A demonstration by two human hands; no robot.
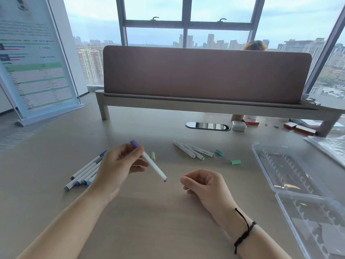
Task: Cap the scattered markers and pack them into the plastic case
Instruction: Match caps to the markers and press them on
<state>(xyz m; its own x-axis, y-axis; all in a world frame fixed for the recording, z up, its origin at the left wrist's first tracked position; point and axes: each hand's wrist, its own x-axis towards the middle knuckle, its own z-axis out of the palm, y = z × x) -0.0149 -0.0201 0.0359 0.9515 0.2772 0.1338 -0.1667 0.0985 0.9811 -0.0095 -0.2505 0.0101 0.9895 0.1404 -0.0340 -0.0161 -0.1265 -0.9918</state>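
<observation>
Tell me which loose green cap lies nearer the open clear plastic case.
The green cap lying alone, nearer the person. The other green cap sits beside the three uncapped white markers, farther from the case.

At my twelve o'clock stands a brown divider [205, 75]; a small white box [239, 126] sits at one o'clock, a poster stand [35, 58] at ten.

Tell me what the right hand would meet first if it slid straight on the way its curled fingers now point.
Probably the purple marker tip held by the left hand. The right hand points left toward it; depth is unclear, so it might pass underneath.
</observation>
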